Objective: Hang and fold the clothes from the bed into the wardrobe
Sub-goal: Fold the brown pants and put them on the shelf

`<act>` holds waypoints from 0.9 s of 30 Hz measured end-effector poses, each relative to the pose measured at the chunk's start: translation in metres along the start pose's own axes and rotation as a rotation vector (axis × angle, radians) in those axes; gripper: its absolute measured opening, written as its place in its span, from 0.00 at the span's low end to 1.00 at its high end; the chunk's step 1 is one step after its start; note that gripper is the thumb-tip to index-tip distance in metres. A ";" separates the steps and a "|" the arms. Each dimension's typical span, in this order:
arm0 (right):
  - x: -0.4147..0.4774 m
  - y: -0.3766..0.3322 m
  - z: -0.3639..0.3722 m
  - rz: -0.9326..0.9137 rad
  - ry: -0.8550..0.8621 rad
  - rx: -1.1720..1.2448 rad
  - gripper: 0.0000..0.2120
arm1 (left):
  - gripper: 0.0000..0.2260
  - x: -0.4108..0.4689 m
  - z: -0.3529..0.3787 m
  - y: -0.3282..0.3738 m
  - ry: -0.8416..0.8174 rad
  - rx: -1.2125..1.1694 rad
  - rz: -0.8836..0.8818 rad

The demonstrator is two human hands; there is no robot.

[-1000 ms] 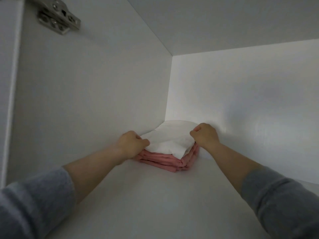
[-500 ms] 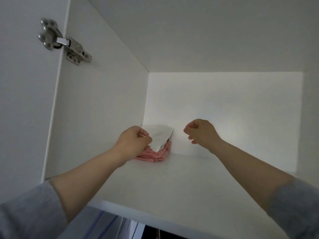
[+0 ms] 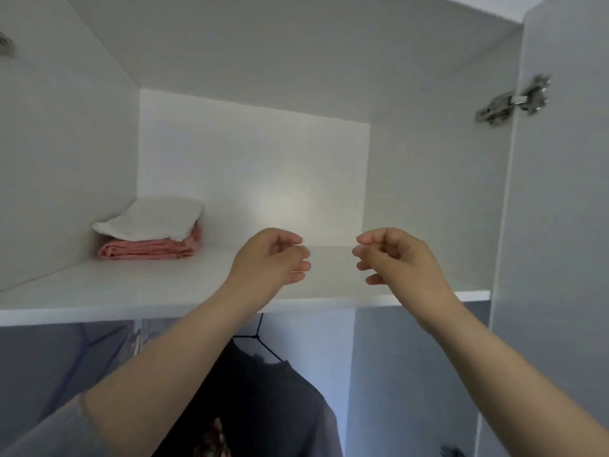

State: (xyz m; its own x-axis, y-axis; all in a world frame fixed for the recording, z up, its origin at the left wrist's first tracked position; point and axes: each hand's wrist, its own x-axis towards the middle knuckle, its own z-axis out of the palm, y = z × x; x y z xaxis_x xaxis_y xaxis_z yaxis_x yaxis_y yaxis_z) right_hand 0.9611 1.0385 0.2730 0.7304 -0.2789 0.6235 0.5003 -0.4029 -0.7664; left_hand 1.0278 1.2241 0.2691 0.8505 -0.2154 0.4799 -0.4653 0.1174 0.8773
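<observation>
A folded white cloth (image 3: 153,219) lies on top of a folded pink cloth (image 3: 148,249) in the back left corner of the wardrobe's top shelf (image 3: 115,288). My left hand (image 3: 270,258) hovers above the shelf's front part, well right of the stack, fingers loosely curled and holding nothing. My right hand (image 3: 397,260) is level with it, a short gap between them, also loosely curled and empty. Below the shelf a dark grey garment (image 3: 280,400) hangs on a black hanger (image 3: 260,338).
The open wardrobe door (image 3: 560,225) with a metal hinge (image 3: 514,100) stands at the right. The left side wall (image 3: 66,159) runs close to the stack. A light, patterned garment (image 3: 99,351) hangs below the shelf at the left.
Both hands let go of the white cloth and pulled back from the stack toward the shelf's front. The view drew back and swung right, showing the right door and the hanging space.
</observation>
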 end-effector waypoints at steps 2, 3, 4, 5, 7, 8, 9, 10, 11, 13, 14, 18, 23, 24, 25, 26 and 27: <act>-0.028 -0.003 -0.037 0.018 0.089 -0.038 0.04 | 0.07 -0.017 0.038 0.002 -0.087 -0.043 0.006; -0.041 -0.006 -0.057 0.029 0.130 -0.055 0.05 | 0.07 -0.027 0.058 0.003 -0.132 -0.057 0.015; -0.054 -0.009 -0.077 0.040 0.167 -0.071 0.05 | 0.07 -0.036 0.078 0.005 -0.174 -0.071 0.024; -0.068 -0.012 -0.098 0.047 0.202 -0.085 0.05 | 0.06 -0.046 0.099 0.008 -0.211 -0.085 0.033; -0.097 -0.021 -0.140 0.045 0.266 -0.115 0.05 | 0.06 -0.066 0.141 0.015 -0.279 -0.132 0.046; -0.112 -0.026 -0.161 0.040 0.297 -0.130 0.05 | 0.06 -0.077 0.162 0.019 -0.315 -0.166 0.053; -0.128 -0.031 -0.182 0.036 0.327 -0.146 0.05 | 0.06 -0.089 0.184 0.024 -0.353 -0.203 0.062; -0.143 -0.036 -0.204 0.034 0.357 -0.162 0.05 | 0.06 -0.102 0.206 0.029 -0.394 -0.238 0.071; -0.159 -0.042 -0.225 0.036 0.385 -0.182 0.05 | 0.06 -0.115 0.229 0.034 -0.434 -0.272 0.080; -0.190 -0.054 -0.268 0.043 0.451 -0.222 0.05 | 0.05 -0.145 0.273 0.046 -0.513 -0.334 0.094; -0.205 -0.060 -0.289 0.043 0.489 -0.246 0.05 | 0.05 -0.160 0.294 0.052 -0.555 -0.359 0.106; -0.268 -0.080 -0.362 0.080 0.612 -0.356 0.05 | 0.10 -0.224 0.369 0.073 -0.737 -0.414 0.162; -0.341 -0.095 -0.429 0.163 0.783 -0.457 0.06 | 0.06 -0.292 0.448 0.085 -0.944 -0.495 0.166; -0.354 -0.097 -0.440 0.179 0.818 -0.467 0.06 | 0.06 -0.305 0.463 0.086 -0.977 -0.505 0.159; -0.366 -0.099 -0.450 0.196 0.853 -0.471 0.06 | 0.06 -0.316 0.478 0.086 -1.011 -0.510 0.154; -0.378 -0.100 -0.459 0.210 0.892 -0.473 0.06 | 0.06 -0.327 0.492 0.084 -1.049 -0.513 0.148; -0.390 -0.101 -0.468 0.221 0.931 -0.479 0.06 | 0.06 -0.337 0.507 0.083 -1.085 -0.518 0.135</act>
State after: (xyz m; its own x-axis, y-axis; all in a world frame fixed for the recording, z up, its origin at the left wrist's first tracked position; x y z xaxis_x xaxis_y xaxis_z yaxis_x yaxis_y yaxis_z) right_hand 0.4078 0.7796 0.1797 0.0390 -0.8615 0.5062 0.0178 -0.5059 -0.8624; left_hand 0.5783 0.8150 0.1799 0.0386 -0.8437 0.5355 -0.1703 0.5225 0.8355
